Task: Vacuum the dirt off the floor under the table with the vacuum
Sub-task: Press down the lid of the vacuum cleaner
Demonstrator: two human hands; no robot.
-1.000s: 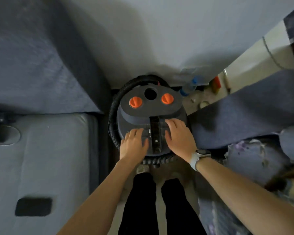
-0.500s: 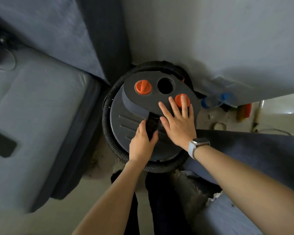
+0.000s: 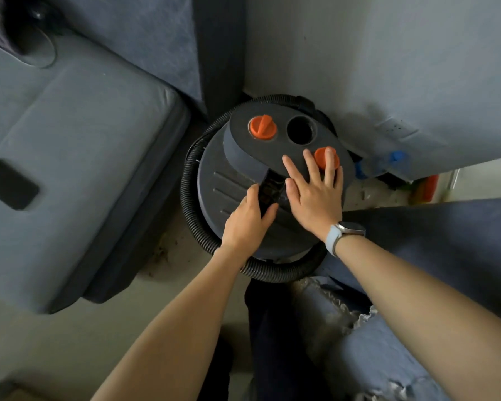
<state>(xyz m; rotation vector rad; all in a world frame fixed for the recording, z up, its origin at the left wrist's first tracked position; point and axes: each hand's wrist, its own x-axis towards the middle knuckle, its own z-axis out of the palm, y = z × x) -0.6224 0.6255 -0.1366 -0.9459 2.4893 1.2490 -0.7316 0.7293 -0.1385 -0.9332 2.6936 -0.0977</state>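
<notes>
A dark grey canister vacuum [image 3: 229,186] stands on the floor in a corner between two sofas, seen from above. Its ribbed black hose [image 3: 194,230] is coiled round the body. Two orange knobs sit on its top, one at the left [image 3: 262,127] and one at the right [image 3: 320,157], with a round hole [image 3: 300,130] between them. My left hand [image 3: 248,221] grips the black carry handle [image 3: 269,188]. My right hand [image 3: 315,192] lies flat on the lid with straight fingers, its fingertips over the right orange knob.
A grey sofa [image 3: 70,157] with a black phone [image 3: 9,183] on it fills the left. A blue sofa arm [image 3: 434,235] is at the right. Bottles and clutter [image 3: 394,166] lie behind the vacuum by the wall. Dirt specks [image 3: 162,253] lie beside the hose.
The view swung right and closer. My right hand slid up the lid from beside the handle to the right orange knob. My left hand stayed at the handle.
</notes>
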